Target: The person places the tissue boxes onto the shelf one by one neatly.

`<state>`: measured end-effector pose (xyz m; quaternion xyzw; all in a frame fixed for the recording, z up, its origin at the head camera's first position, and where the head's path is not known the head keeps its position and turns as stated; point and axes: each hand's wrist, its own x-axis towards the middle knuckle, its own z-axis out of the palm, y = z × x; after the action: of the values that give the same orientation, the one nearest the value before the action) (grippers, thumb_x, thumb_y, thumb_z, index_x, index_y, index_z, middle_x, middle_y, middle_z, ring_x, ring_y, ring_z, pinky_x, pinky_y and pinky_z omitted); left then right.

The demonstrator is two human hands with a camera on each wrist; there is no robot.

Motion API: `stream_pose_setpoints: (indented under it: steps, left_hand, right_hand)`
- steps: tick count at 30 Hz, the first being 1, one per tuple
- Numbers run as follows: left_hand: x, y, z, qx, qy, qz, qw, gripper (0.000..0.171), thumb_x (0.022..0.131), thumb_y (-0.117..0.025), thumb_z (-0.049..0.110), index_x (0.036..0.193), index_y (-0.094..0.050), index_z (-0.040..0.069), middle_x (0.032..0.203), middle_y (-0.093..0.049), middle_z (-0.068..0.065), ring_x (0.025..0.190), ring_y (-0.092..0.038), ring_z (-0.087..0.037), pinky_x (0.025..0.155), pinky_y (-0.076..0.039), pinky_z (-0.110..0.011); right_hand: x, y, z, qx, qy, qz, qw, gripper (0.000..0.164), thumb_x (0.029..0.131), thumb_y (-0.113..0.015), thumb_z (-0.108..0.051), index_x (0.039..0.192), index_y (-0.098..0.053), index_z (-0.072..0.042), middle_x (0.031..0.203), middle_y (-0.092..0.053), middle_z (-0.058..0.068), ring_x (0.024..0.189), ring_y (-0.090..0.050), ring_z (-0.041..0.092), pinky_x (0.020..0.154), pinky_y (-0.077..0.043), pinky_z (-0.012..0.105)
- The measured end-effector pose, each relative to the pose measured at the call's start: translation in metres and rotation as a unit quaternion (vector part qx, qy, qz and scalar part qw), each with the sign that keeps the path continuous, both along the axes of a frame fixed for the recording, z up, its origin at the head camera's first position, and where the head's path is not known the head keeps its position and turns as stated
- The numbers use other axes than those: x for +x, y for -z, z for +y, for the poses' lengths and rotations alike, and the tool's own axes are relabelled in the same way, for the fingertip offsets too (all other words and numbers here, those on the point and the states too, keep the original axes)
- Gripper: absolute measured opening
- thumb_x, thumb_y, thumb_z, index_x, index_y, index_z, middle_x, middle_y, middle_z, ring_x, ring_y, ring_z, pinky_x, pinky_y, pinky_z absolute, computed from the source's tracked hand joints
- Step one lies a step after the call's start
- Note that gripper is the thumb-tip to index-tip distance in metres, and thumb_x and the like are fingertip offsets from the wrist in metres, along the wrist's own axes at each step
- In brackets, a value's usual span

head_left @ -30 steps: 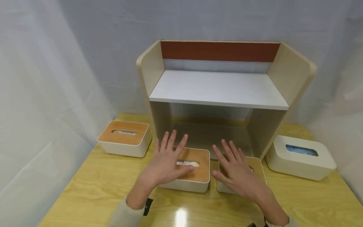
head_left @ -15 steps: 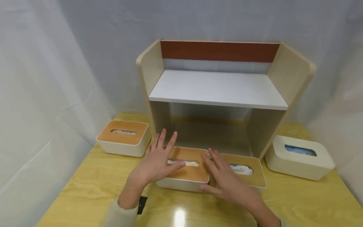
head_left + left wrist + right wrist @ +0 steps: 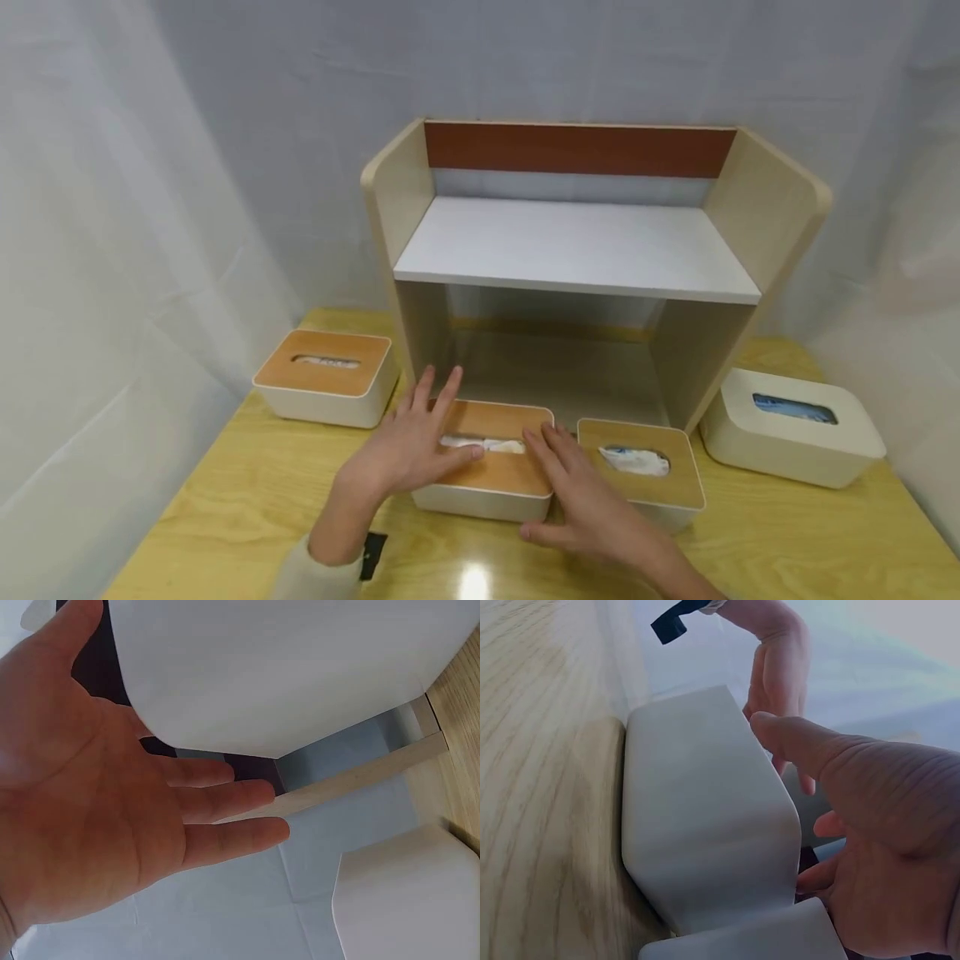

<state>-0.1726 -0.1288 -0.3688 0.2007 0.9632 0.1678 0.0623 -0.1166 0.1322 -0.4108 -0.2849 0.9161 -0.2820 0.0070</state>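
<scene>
On the wooden table [image 3: 225, 508] stands two-level shelf [image 3: 577, 242]; the boxes, i.e. left box [image 3: 322, 371], middle box [image 3: 498, 479], light-wood box [image 3: 678, 467] & all-cream box [image 3: 795, 454], are all on tabletop, outside of shelf. So, I judge, work w/ middle box is only at its beginning: both hands are placed around it, but firm hold is not yet made. It lies flat, near the lower opening, btwn the hands. L hand [image 3: 401, 450] has straight, spread fingers over & beside its left end; R hand [image 3: 585, 496] has fingers extended along its right edge, thumb apart, near front corner. Exact contact: can't tell. Slot [image 3: 504, 447] shows sth. white.
</scene>
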Motion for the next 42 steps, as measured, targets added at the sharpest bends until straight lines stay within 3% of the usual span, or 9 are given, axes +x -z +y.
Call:
stream_pose_setpoints:
  steps: [3,8,14,17,24,29,34,39,42]
  left_hand:
    - [0.001,0.002,0.0,0.001,0.0,-0.012,0.9999,0.102,0.09,-0.055,0.068,0.161,0.003,0.022,0.163,0.001,-0.025,0.146,-0.015,-0.051,0.104,-0.032,-0.071]
    - [0.002,0.003,0.0,0.002,0.008,-0.028,0.9996,0.104,0.089,-0.056,0.068,0.161,0.0,0.018,0.16,-0.008,-0.033,0.141,-0.025,-0.055,0.101,-0.039,-0.067]
    - [0.006,0.005,-0.004,0.018,0.008,-0.06,0.998,0.108,0.087,-0.063,0.065,0.161,-0.003,0.016,0.157,-0.016,-0.036,0.121,-0.052,-0.052,0.091,-0.051,-0.056]
    - [0.008,0.007,-0.007,0.023,0.01,-0.074,0.997,0.11,0.083,-0.069,0.064,0.161,-0.008,0.016,0.156,-0.016,-0.037,0.112,-0.059,-0.049,0.087,-0.053,-0.053]
    - [0.006,0.003,-0.012,0.021,0.033,-0.086,0.9955,0.106,0.08,-0.073,0.062,0.159,-0.022,0.015,0.158,-0.006,-0.037,0.126,-0.047,-0.054,0.093,-0.05,-0.058]
    - [0.005,-0.001,-0.013,0.033,0.05,-0.105,0.9926,0.106,0.077,-0.081,0.051,0.159,-0.024,0.014,0.157,0.001,-0.039,0.135,-0.033,-0.058,0.101,-0.042,-0.062]
    - [0.005,-0.002,-0.013,0.038,0.051,-0.112,0.9916,0.109,0.075,-0.085,0.044,0.159,-0.024,0.013,0.157,0.004,-0.039,0.136,-0.027,-0.061,0.103,-0.04,-0.063]
    - [0.004,-0.003,-0.013,0.043,0.05,-0.114,0.9913,0.111,0.075,-0.086,0.042,0.159,-0.02,0.012,0.154,0.005,-0.043,0.134,-0.03,-0.062,0.102,-0.04,-0.063]
    - [0.004,-0.003,-0.013,0.05,0.056,-0.11,0.991,0.111,0.075,-0.087,0.041,0.158,-0.021,0.007,0.151,0.0,-0.047,0.128,-0.043,-0.056,0.1,-0.045,-0.058]
  right_hand:
    - [0.002,0.004,-0.001,0.022,0.01,0.01,1.0,0.105,0.082,-0.078,-0.047,0.159,-0.019,-0.009,0.161,-0.014,0.028,0.148,-0.01,0.046,0.111,-0.025,0.066]
    - [0.003,0.007,-0.003,0.058,0.036,0.05,0.996,0.103,0.081,-0.08,-0.046,0.158,-0.023,-0.006,0.156,-0.02,0.035,0.146,-0.015,0.051,0.112,-0.024,0.065]
    - [0.002,0.007,-0.007,0.092,0.071,0.068,0.991,0.09,0.088,-0.073,-0.044,0.155,-0.03,-0.002,0.151,-0.033,0.035,0.144,-0.023,0.05,0.113,-0.027,0.062]
    - [0.001,0.006,-0.007,0.089,0.07,0.07,0.991,0.085,0.089,-0.073,-0.042,0.152,-0.034,0.0,0.146,-0.041,0.033,0.142,-0.027,0.05,0.112,-0.028,0.063]
    - [0.0,0.007,-0.006,0.087,0.075,0.061,0.992,0.088,0.09,-0.071,-0.044,0.154,-0.029,-0.001,0.146,-0.045,0.028,0.144,-0.027,0.046,0.115,-0.026,0.059]
    - [-0.001,0.007,-0.005,0.09,0.071,0.07,0.991,0.089,0.09,-0.071,-0.045,0.155,-0.028,0.0,0.144,-0.046,0.03,0.143,-0.029,0.045,0.115,-0.026,0.058]
    - [-0.002,0.006,-0.004,0.09,0.066,0.078,0.991,0.09,0.09,-0.071,-0.044,0.154,-0.028,0.001,0.142,-0.048,0.031,0.143,-0.03,0.045,0.116,-0.025,0.057]
    - [-0.003,0.005,-0.004,0.087,0.066,0.075,0.991,0.091,0.09,-0.072,-0.044,0.153,-0.028,0.004,0.141,-0.049,0.029,0.143,-0.03,0.045,0.115,-0.026,0.056]
    - [-0.003,0.005,-0.003,0.087,0.067,0.071,0.991,0.091,0.09,-0.071,-0.044,0.153,-0.028,0.005,0.142,-0.049,0.029,0.143,-0.03,0.045,0.116,-0.026,0.056]
